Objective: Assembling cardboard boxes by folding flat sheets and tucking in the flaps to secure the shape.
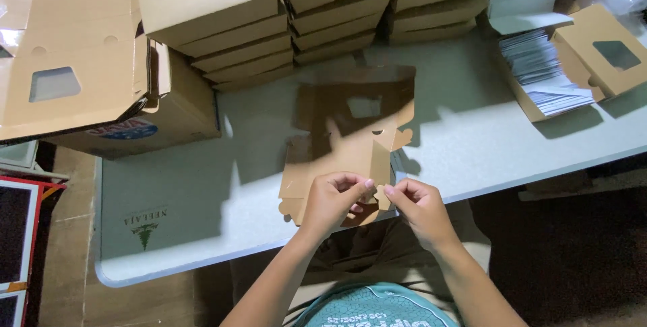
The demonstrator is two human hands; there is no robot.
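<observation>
Two hands work the near edge of a flat brown carton blank (347,141) lying on the pale table (202,205) just in front of the person. Left hand (333,199) curled, fingers pinched shut on a flap at the blank's near edge; right hand (414,204) likewise pinched on the small tab beside it, thumbs almost touching. Blank has a window cutout. Behind: stacks of folded window boxes (290,17). Far right, an open box (539,71) holds white sheets.
</observation>
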